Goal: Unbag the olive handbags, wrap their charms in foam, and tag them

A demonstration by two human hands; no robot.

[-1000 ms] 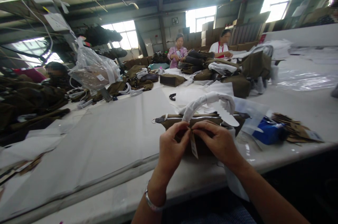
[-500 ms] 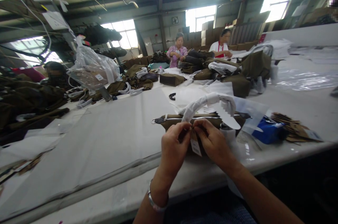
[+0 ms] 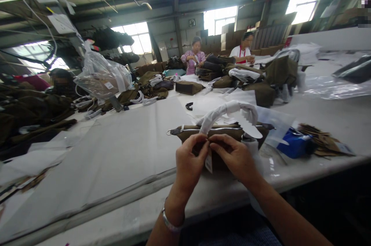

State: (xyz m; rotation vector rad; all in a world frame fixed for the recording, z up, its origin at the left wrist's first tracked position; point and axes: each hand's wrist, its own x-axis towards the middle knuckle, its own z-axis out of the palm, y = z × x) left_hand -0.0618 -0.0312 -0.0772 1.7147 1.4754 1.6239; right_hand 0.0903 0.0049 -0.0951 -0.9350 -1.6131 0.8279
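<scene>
An olive-brown handbag (image 3: pixel 189 134) with a silver zip along its top stands on the white table in front of me. Its arched handle (image 3: pixel 216 112) is wrapped in white paper. At the near base of the handle, my left hand (image 3: pixel 191 157) is closed in a pinch at the top of a hang tag (image 3: pixel 208 162). My right hand (image 3: pixel 236 157) pinches at the same spot, its fingertips almost touching the left ones. The tag dangles below the fingers against the bag's front; its cord is too small and hidden to make out.
Right of the bag lie a blue packet (image 3: pixel 297 143) and a stack of brown tags (image 3: pixel 321 141). More olive bags (image 3: pixel 189 87) are heaped across the table. A plastic-wrapped bag (image 3: pixel 101 77) stands left. Two people (image 3: pixel 193 58) work at the far side.
The hang tag has swung left and turned, showing less of its face. Both hands have shifted slightly, still pinched together. A dark plastic-wrapped item has come into view at the far right.
</scene>
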